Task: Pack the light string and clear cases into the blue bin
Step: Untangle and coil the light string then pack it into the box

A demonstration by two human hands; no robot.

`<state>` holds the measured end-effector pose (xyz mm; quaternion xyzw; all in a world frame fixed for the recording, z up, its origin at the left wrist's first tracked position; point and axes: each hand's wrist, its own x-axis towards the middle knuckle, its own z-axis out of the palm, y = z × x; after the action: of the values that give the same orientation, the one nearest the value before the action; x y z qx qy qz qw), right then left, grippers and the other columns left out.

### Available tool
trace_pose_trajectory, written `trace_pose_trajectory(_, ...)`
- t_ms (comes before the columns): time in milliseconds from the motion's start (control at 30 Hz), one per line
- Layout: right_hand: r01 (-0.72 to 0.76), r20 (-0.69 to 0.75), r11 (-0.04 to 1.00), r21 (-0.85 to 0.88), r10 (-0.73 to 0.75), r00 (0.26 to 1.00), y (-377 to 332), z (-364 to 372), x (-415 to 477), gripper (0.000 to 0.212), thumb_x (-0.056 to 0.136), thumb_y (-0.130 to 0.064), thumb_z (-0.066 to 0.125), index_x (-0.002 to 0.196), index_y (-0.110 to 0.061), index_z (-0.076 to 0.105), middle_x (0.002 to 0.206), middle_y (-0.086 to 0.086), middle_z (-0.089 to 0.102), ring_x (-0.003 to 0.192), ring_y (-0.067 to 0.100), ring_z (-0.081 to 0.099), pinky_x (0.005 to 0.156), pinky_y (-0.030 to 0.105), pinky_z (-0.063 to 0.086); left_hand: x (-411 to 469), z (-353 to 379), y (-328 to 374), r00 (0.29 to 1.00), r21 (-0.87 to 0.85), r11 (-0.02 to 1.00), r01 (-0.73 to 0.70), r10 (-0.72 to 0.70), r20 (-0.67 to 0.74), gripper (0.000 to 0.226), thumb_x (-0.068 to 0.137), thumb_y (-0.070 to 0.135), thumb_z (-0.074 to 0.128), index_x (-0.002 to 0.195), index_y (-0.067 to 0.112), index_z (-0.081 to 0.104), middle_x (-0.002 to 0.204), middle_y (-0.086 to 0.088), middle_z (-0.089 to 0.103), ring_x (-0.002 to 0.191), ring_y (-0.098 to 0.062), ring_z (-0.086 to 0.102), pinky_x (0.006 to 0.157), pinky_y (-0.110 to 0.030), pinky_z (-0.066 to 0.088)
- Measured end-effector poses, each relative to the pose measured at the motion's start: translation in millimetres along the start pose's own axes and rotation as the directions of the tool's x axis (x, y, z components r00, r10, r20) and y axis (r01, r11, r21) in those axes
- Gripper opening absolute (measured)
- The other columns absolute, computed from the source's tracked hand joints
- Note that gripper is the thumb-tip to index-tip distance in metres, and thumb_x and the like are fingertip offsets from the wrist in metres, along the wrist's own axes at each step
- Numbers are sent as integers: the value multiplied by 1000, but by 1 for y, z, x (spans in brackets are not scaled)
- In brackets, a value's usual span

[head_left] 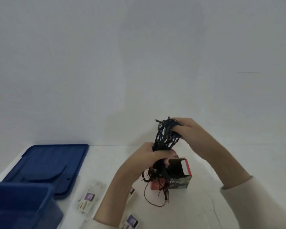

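A bundle of dark light string is held up above the white table. My left hand grips its middle, and my right hand grips its upper end. Loose wire ends hang down to the table in front of an open red and black cardboard box. The blue bin stands at the lower left, its inside mostly out of sight. Clear cases with small printed labels lie flat on the table between the bin and my left forearm; another clear case lies near the bottom edge.
The bin's blue lid lies flat behind the bin at the left. A plain pale wall rises behind the table's far edge. A thin wire trails on the table at the right, under my right sleeve.
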<state>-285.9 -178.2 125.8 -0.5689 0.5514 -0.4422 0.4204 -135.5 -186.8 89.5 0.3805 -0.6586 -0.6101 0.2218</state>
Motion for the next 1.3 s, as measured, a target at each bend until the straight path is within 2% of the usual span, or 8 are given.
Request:
trace_pose_trajectory(200,-115,-94,914,390,164,982,22,-5,-4,18,89,-3,48,83,-4,66,84,9,63,82,20,55,71,32,42,1,-12,-7,997,-362,932,6,-33,-68,8,63,23,73,64,16,69,68,-2,61,75,-19,56,80,-35,47)
trace_pose_trajectory(400,-272,90,537,799,340,936,44,48,-26,25,72,-26,63,90,-10,71,89,8,64,80,21,54,65,29,36,7,9,1,976,-840,497,-216,90,-198,24,69,11,59,91,5,65,101,-5,72,85,-15,66,72,-27,55)
trace_pose_trajectory(567,-290,165,422,859,307,937,47,73,-42,38,75,-33,64,107,-13,67,106,10,63,97,22,52,73,31,43,21,8,-2,941,-733,605,-312,89,-327,17,71,18,57,81,6,62,88,-5,71,87,-19,68,69,-25,56)
trace_pose_trajectory(700,-266,197,595,759,180,964,61,50,-44,42,79,-27,71,119,-16,63,107,8,63,95,19,55,83,35,43,27,9,4,880,-652,618,-439,151,-450,18,87,8,53,69,8,51,64,-1,54,63,-18,57,67,-27,54)
trace_pose_trajectory(800,-249,-39,802,542,320,946,80,23,-47,20,86,-13,62,103,-19,71,97,12,69,81,18,62,74,30,51,36,12,1,850,-510,737,-443,164,-500,16,87,8,57,71,11,55,63,-3,53,56,-15,54,60,-29,50)
trace_pose_trajectory(1033,-172,-294,771,613,424,856,105,5,-50,17,93,-9,52,98,-4,67,72,10,60,64,18,59,54,26,53,61,51,-49,916,-175,952,-252,176,-362,13,91,18,55,80,14,52,72,-4,53,67,-15,52,65,-25,47)
trace_pose_trajectory(1200,-102,-586,993,51,113,803,110,16,-54,17,92,-9,53,95,-21,63,88,-2,65,79,6,63,58,15,51,64,56,-70,931,482,815,-321,365,2,16,94,21,53,82,13,45,86,6,43,67,-2,42,64,-9,39)
trace_pose_trajectory(1300,2,-466,951,-310,-154,871,118,19,-60,25,92,-10,52,110,-27,55,106,-12,53,92,0,54,67,15,50,67,46,-69,916,618,682,-392,355,188,15,93,19,54,102,7,53,98,5,36,75,-9,45,68,-11,38)
